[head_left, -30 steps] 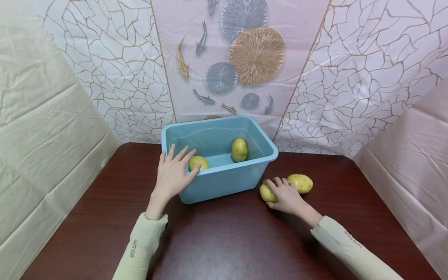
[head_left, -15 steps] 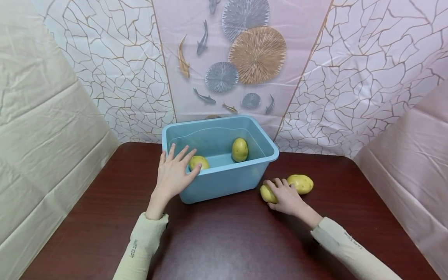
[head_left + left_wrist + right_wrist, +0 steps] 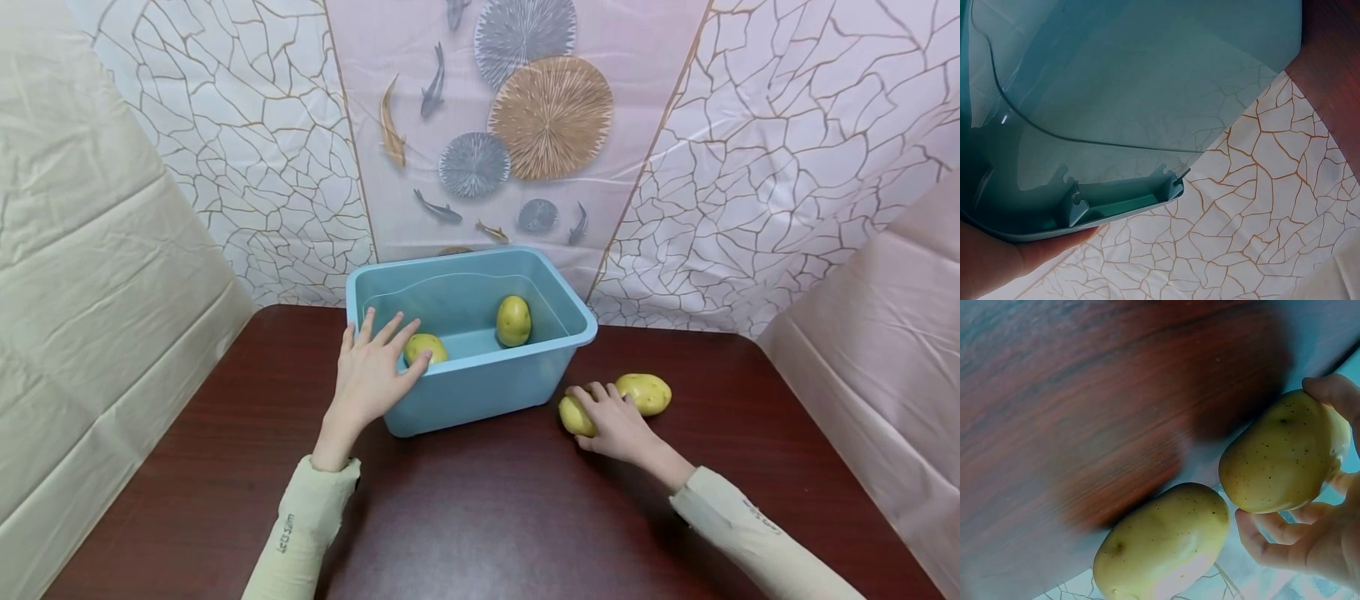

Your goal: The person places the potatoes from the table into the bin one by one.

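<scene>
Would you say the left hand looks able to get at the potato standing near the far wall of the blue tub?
Probably yes. The left hand rests on the tub's near rim, the tub is open-topped, and nothing lies between the hand and that potato.

The head view looks forward and down from above the table, taking in both hands and the blue tub. The left wrist view sits tight against the tub's rim just beyond the fingers. The right wrist view is close under the fingers, sharing the held potato and its neighbour with the head view.
</scene>
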Action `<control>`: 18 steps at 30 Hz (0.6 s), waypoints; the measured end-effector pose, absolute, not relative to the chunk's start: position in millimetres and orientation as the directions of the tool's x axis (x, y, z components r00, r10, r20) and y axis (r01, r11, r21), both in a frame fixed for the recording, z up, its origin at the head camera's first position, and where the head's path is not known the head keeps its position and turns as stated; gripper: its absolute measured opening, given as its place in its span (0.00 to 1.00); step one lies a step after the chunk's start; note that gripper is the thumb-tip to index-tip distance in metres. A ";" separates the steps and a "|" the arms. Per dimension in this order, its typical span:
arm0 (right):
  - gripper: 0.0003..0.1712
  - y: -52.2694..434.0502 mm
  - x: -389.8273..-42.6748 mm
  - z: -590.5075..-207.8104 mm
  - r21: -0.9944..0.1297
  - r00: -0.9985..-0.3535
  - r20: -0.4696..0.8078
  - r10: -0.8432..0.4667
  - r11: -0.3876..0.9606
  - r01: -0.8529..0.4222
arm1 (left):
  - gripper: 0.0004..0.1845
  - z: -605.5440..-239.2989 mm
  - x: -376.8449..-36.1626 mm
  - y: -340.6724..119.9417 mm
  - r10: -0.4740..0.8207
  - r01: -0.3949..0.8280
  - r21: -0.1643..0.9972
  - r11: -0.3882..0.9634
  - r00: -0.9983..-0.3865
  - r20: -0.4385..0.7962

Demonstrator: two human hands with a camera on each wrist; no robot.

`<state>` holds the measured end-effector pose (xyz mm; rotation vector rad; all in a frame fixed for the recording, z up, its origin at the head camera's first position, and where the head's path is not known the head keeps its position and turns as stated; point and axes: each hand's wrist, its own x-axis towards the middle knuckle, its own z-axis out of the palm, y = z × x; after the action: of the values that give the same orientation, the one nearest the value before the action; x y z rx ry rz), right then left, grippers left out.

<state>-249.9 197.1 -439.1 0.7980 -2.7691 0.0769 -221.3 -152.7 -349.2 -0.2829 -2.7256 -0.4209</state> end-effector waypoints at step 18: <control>0.39 197.7 -247.4 -432.3 0.029 -0.807 0.288 -0.516 0.847 -0.531 | 0.30 -348.9 -221.2 -152.9 0.143 0.248 0.249 0.936 -0.916 0.375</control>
<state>-247.4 197.7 -432.3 0.7940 -2.7388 0.0761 -221.2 -152.9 -348.9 -0.2853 -2.7366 -0.4162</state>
